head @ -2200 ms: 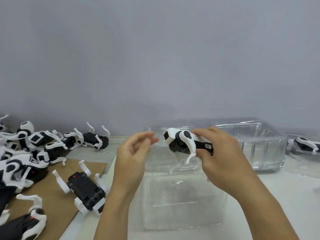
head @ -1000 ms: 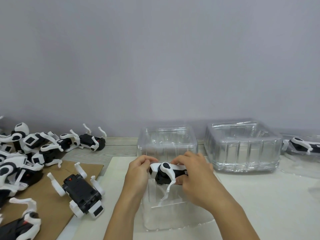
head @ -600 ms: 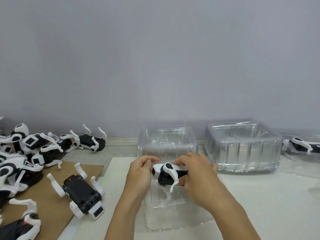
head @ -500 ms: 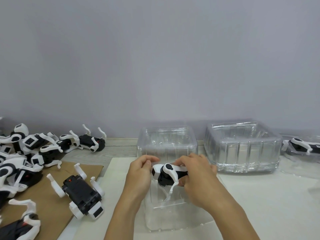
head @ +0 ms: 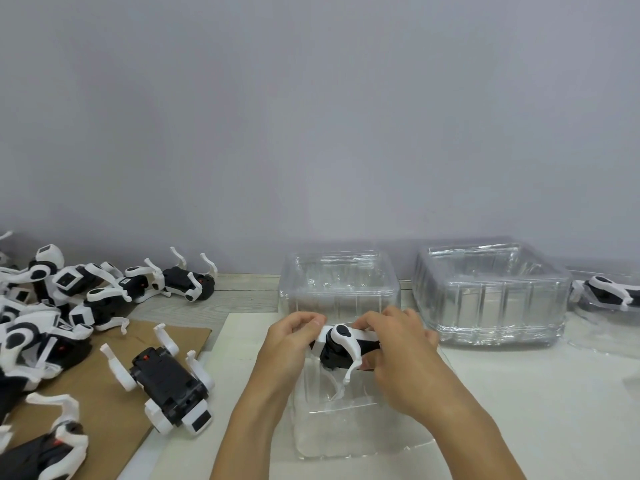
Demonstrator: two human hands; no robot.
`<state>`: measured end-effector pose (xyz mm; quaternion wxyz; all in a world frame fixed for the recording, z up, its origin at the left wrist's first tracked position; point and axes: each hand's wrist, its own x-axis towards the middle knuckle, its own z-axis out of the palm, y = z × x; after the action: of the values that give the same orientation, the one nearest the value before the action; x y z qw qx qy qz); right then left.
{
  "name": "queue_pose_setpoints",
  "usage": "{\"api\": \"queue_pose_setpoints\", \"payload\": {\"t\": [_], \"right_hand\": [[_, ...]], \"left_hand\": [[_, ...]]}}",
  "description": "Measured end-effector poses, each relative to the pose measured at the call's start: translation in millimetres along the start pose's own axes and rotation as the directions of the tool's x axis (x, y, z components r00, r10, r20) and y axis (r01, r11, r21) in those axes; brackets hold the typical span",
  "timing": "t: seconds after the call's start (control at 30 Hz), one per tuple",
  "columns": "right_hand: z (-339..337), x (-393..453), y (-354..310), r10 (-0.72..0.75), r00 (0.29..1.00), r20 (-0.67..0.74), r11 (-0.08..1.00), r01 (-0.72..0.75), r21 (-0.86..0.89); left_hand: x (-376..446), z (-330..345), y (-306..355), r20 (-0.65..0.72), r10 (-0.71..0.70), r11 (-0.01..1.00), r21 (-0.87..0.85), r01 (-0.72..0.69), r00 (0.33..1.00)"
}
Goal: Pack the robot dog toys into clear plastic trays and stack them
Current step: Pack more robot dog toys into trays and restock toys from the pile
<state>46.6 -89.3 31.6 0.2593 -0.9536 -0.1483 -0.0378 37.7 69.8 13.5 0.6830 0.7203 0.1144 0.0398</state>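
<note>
I see both hands holding the robot dog toy [head: 341,348] lower than before, just above the near clear tray [head: 346,434]: left hand [head: 294,344] pinches its end, right hand [head: 398,351] grips its body.

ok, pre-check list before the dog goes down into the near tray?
1. Grip: left hand and right hand both hold the dog. Ok.
2. Dog over the near tray, above its opening. Ok.
3. Tray cavity free of other toys. Ok.
4. Dog's legs lined up with the tray's moulding: clear plastic hides it. Cannot tell.
5. Dog seated in tray. Not ok, still in hand.
6. Spare trays behind, ready for stacking. Ok.
</note>
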Motion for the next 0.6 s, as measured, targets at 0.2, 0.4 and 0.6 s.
{"api": "queue_pose_setpoints", "payload": {"t": [0.2,0.4,0.6], "right_hand": [[2.7,-1.4,-0.4,-0.014,1.0,-0.021,1.0,0.014,-0.007],[3.6,-2.3,-0.4,-0.031,1.0,-0.006,0.999,0.031,-0.012],[2.4,-1.8,-0.1,-0.031,1.0,-0.002,0.999,0.031,0.01]], "left_hand": [[7.4,2.1,-8.4,-0.07,0.032,0.998,0.061,-0.027,0.997],[9.2,1.7,-12.6,-0.068,0.033,0.998,0.063,-0.029,0.997],[7.8,1.0,-11.6,-0.051,0.027,0.999,0.025,-0.026,0.998]]}}
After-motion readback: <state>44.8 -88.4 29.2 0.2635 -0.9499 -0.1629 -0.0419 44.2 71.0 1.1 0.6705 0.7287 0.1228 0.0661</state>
